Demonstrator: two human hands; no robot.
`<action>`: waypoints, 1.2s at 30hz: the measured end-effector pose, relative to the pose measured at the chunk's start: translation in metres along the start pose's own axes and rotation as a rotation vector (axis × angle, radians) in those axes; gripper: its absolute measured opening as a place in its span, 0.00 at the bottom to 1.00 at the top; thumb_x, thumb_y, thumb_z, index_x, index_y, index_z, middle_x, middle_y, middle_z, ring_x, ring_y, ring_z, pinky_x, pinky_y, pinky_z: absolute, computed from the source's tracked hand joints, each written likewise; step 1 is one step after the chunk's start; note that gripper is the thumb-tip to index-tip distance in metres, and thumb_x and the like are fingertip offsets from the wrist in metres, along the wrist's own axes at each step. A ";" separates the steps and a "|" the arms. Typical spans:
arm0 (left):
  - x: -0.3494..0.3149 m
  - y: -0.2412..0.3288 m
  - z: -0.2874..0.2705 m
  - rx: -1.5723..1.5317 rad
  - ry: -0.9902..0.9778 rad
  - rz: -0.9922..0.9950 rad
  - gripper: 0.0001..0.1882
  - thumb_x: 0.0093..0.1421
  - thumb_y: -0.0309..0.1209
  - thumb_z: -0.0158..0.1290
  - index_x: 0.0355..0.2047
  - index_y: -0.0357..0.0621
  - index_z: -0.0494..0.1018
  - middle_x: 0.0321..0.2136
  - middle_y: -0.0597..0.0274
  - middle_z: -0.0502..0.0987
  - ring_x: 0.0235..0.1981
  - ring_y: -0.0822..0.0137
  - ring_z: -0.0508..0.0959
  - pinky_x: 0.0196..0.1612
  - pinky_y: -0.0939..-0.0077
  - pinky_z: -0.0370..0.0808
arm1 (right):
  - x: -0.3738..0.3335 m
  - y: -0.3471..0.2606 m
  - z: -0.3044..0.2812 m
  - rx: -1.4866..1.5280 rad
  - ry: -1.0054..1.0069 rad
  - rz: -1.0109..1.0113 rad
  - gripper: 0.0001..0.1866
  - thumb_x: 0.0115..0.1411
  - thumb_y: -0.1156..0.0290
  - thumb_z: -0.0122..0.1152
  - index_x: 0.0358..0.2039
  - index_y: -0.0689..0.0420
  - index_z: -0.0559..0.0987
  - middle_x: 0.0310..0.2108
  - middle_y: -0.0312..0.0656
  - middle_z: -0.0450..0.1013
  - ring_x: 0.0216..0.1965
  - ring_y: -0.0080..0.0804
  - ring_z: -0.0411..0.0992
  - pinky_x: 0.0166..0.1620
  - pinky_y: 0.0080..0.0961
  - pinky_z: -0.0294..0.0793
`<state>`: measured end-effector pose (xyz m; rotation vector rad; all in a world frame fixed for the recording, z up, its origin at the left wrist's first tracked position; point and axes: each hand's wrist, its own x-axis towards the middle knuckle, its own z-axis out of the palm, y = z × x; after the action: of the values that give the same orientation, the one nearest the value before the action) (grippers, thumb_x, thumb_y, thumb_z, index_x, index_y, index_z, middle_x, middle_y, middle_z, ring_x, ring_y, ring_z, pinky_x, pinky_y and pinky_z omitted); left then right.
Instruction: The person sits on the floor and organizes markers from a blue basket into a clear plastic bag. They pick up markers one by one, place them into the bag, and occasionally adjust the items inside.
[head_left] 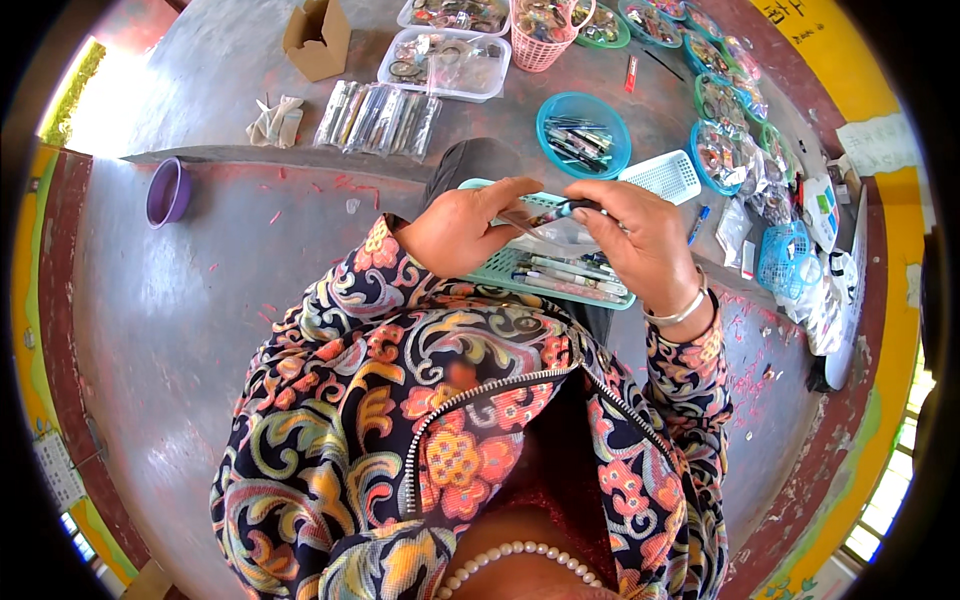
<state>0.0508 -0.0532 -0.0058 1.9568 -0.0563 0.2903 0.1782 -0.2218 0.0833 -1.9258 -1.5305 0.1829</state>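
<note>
My right hand (640, 240), with a silver bangle at its wrist, pinches a dark pen (558, 213) with a light blue band, tilted across the gap between my hands. My left hand (455, 228) is closed at the pen's other end, on what looks like a clear plastic sleeve (535, 232); its fingertips are partly hidden. Below both hands a mint-green basket (490, 270) rests on my lap. Several pens (575, 275), pale and dark, lie inside it, with clear plastic beside them.
Ahead lie bundled pens in clear packs (378, 120), a blue bowl of pens (583, 140), a white basket (662, 178), a clear tub (445, 65), a pink basket (541, 45) and a cardboard box (316, 40). A purple bowl (169, 193) stands left. Filled baskets (718, 155) line the right.
</note>
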 end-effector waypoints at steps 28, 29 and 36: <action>0.003 -0.007 0.004 -0.127 0.125 0.012 0.28 0.52 0.21 0.54 0.54 0.39 0.61 0.34 0.51 0.78 0.37 0.60 0.79 0.39 0.70 0.74 | 0.017 0.016 0.049 0.089 0.055 -0.094 0.08 0.45 0.78 0.60 0.29 0.57 0.80 0.31 0.40 0.75 0.33 0.36 0.71 0.38 0.28 0.69; 0.004 -0.006 0.003 -0.102 0.148 0.010 0.28 0.52 0.21 0.54 0.54 0.39 0.60 0.34 0.51 0.78 0.37 0.60 0.79 0.39 0.70 0.74 | 0.019 0.015 0.052 0.051 0.057 -0.109 0.07 0.45 0.78 0.60 0.28 0.57 0.80 0.33 0.40 0.75 0.35 0.37 0.70 0.39 0.29 0.68; 0.002 -0.009 -0.001 -0.233 0.264 -0.087 0.32 0.55 0.16 0.50 0.59 0.47 0.57 0.33 0.62 0.77 0.32 0.78 0.74 0.29 0.85 0.70 | 0.023 0.008 0.049 -0.292 0.139 -0.141 0.22 0.44 0.70 0.65 0.43 0.55 0.76 0.42 0.42 0.71 0.46 0.40 0.67 0.46 0.34 0.66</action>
<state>0.0541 -0.0484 -0.0131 1.6719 0.1604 0.4615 0.1675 -0.1816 0.0476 -1.9922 -1.6623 -0.2439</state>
